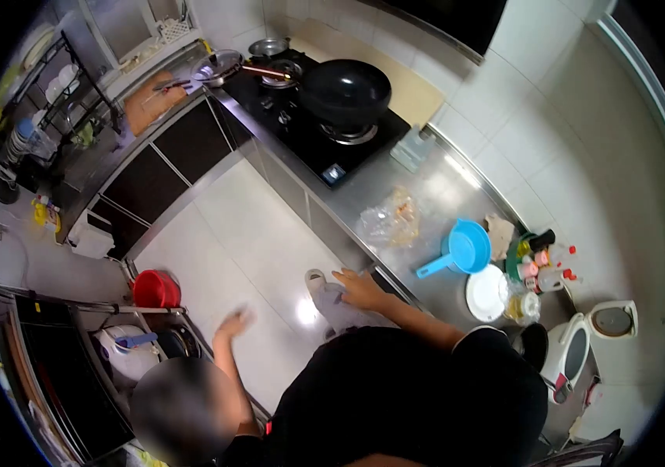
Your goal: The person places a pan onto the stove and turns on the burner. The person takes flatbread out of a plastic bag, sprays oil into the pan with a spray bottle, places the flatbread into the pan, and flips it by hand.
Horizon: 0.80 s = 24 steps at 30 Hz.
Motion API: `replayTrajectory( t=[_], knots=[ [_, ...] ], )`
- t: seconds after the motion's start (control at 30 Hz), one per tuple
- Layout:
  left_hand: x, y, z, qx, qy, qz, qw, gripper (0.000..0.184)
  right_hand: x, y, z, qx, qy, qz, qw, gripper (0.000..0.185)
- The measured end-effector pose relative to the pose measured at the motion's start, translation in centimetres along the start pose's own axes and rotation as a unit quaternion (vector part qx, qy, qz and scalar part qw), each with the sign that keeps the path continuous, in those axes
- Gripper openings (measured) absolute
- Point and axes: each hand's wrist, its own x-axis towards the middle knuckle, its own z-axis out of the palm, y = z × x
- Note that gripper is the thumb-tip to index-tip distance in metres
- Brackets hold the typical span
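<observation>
My left hand [231,325] is over the floor on the left side of the view, its fingers smeared by motion. Near the front edge of the steel worktop [352,206], my right hand [359,289] is held out with its fingers apart and nothing in it. A slippered foot [315,282] shows beside it. On the worktop lie a crumpled clear plastic bag [393,220], a blue handled strainer or scoop [468,245] and a white plate [486,293]. A black wok [345,92] sits on the black gas stove [332,148].
Bottles [554,276] stand in a green container by the wall. A red bucket [156,289] is on the floor at left, near a rack with a white appliance [126,350]. A cutting board [149,105] lies on the far counter. A blurred round shape [180,412] fills the lower left.
</observation>
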Motion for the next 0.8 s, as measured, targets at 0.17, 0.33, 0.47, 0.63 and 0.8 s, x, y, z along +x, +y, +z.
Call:
replayTrajectory(
  t=[0.17, 0.33, 0.47, 0.63, 0.8],
  knots=[
    [2.0, 2.3, -3.2, 0.133, 0.095, -0.111, 0.98, 0.036, 7.4, -1.5, -1.9, 0.148, -0.083, 0.003, 0.985, 0.064],
    [8.3, 7.7, -6.0, 0.253, 0.165, -0.069, 0.951, 0.032, 14.3, -3.6, -4.8, 0.03, -0.083, -0.055, 0.995, 0.082],
    [12.2, 10.2, -9.0, 0.357, 0.187, -0.048, 0.914, 0.072, 19.5, -3.5, -7.1, 0.062, -0.063, -0.057, 0.994, 0.077],
    [18.8, 14.9, -14.7, 0.338, 0.179, 0.105, 0.918, 0.084, 24.0, -2.8, -7.1, 0.042, -0.093, -0.054, 0.993, 0.068],
    [28.0, 28.0, -22.8, 0.345, 0.226, 0.387, 0.825, 0.063, 25.3, -2.1, -7.9, -0.014, -0.002, 0.044, 0.999, 0.055]
  ],
)
